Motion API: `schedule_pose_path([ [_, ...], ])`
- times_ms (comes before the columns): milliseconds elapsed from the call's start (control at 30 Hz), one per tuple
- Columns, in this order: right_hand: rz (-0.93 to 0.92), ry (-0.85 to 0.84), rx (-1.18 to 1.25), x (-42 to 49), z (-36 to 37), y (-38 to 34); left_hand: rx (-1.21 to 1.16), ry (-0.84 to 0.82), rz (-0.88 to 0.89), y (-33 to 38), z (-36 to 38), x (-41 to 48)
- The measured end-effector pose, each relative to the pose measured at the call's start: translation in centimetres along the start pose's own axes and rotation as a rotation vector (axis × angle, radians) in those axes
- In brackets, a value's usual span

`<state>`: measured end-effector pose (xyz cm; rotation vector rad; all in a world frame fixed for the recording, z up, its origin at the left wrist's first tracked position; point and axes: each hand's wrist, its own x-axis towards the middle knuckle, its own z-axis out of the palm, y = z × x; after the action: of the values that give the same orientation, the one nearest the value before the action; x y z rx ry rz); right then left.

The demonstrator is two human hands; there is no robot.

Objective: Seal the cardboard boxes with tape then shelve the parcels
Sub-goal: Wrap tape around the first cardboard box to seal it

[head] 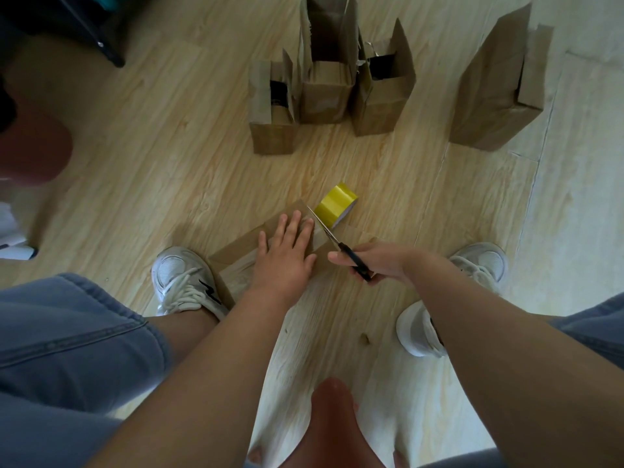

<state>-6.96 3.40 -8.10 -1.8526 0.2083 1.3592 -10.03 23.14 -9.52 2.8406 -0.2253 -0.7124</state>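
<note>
Box being sealed (236, 248): plain brown cardboard, flaps closed, lying flat on the floor at the view's centre, its long axis running from 8 to 2 o'clock; a glossy strip of tape runs along its top.
Tape roll (335, 205): yellow, resting on its curved face, just beside the box's far end at 1 o'clock.
Scissors (325, 228): black handles, blades pointing to 11 o'clock over the box's far end.
Three open boxes (271, 138): upright, flaps raised, clustered at 12 o'clock.
Fourth open box (496, 106): apart, at 2 o'clock.
</note>
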Motion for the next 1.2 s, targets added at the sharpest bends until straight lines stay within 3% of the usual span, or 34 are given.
schedule_pose_path([
  [300, -0.031, 0.147, -0.063, 0.7, -0.2, 0.7, -0.008, -0.009, 0.002, 0.0, -0.1, 0.0],
  [700, -0.048, 0.280, 0.026, 0.3, 0.3, 0.4, -0.006, -0.019, -0.008, 0.0, -0.2, 0.1],
  [833, -0.038, 0.224, 0.115, 0.0, 0.6, 0.0, -0.004, -0.014, -0.007, 0.1, -0.2, 0.0],
  [967, -0.051, 0.113, 0.420, -0.6, 0.9, -0.9, -0.004, -0.008, 0.000, 0.1, -0.3, 0.0],
  [1200, -0.135, 0.118, 0.503, -1.4, -0.4, 0.4, -0.014, -0.005, 0.004, 0.0, -0.4, 0.0],
])
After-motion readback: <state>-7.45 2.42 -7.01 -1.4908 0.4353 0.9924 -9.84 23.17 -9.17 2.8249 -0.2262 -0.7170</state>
